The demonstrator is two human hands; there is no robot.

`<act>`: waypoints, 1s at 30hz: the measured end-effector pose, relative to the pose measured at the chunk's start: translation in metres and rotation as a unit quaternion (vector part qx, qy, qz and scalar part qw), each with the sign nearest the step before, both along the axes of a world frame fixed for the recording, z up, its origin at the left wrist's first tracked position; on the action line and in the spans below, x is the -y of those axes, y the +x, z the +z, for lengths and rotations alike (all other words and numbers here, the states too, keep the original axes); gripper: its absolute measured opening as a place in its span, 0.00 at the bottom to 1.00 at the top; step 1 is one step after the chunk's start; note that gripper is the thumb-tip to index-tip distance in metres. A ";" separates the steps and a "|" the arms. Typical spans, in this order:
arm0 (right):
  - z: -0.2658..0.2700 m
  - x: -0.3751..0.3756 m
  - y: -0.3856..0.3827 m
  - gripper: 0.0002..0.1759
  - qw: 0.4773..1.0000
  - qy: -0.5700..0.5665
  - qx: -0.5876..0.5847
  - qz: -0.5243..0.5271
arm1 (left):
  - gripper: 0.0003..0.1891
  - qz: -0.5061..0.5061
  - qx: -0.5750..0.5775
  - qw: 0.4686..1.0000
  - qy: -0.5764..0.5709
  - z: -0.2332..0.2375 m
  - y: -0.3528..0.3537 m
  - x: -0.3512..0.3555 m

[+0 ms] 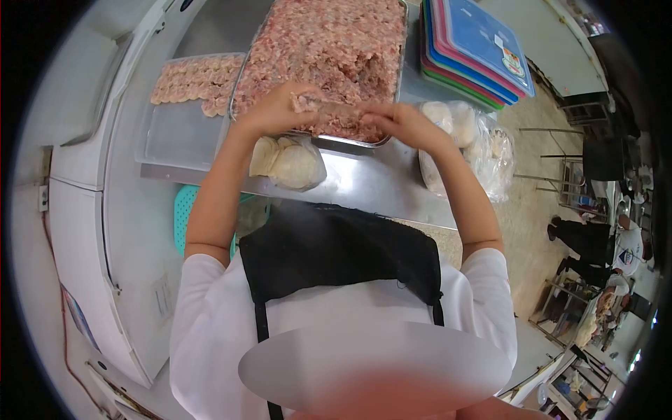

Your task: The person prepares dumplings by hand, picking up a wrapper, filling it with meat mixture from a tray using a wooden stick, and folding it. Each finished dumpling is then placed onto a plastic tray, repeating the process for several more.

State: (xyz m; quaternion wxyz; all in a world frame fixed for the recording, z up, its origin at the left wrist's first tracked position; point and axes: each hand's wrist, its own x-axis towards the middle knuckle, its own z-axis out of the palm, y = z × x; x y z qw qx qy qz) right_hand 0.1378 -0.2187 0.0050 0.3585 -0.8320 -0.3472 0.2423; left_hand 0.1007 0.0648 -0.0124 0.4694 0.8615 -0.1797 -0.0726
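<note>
A large metal tray (322, 42) of raw ground meat stands on the steel table, with a hollow dug in its near right part. Over its near edge, my left hand (283, 108) is closed round a small pale piece of dough with meat. My right hand (406, 124) is at the tray's near right corner, fingers pinched together at the meat; what they hold is too small to tell. Round dough wrappers (290, 164) in a plastic bag lie just below my left hand. Rows of filled dumplings (192, 80) cover the far part of a clear plastic tray (178, 133) at the left.
Stacked coloured lids (483, 45) stand at the far right of the steel table (364, 178). Bagged dough wrappers (472, 147) lie by my right forearm. Under the table's near left edge is a turquoise basket (183, 213). Other people (623, 245) stand far off at the right.
</note>
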 end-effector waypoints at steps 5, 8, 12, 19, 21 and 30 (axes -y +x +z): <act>0.022 -0.025 -0.037 0.17 0.940 -0.026 0.332 -0.078 | 0.22 0.114 -0.045 0.992 0.005 -0.007 0.004 -0.001; -0.019 -0.015 -0.019 0.16 0.937 -0.128 0.309 -0.095 | 0.28 0.108 -0.100 0.987 0.067 -0.017 0.010 -0.006; -0.016 0.013 -0.005 0.16 0.917 -0.274 0.276 -0.086 | 0.33 0.170 0.028 0.985 0.006 0.019 -0.017 0.003; 0.045 0.009 -0.030 0.19 0.990 0.044 0.052 -0.122 | 0.29 0.093 0.077 0.992 -0.048 0.027 -0.010 -0.004; 0.050 -0.018 -0.048 0.18 0.993 0.018 0.006 -0.112 | 0.26 0.069 0.062 0.995 -0.039 0.026 -0.011 -0.003; 0.035 -0.025 -0.039 0.16 0.921 -0.123 0.347 -0.131 | 0.29 0.151 -0.069 0.986 -0.004 -0.003 0.013 -0.004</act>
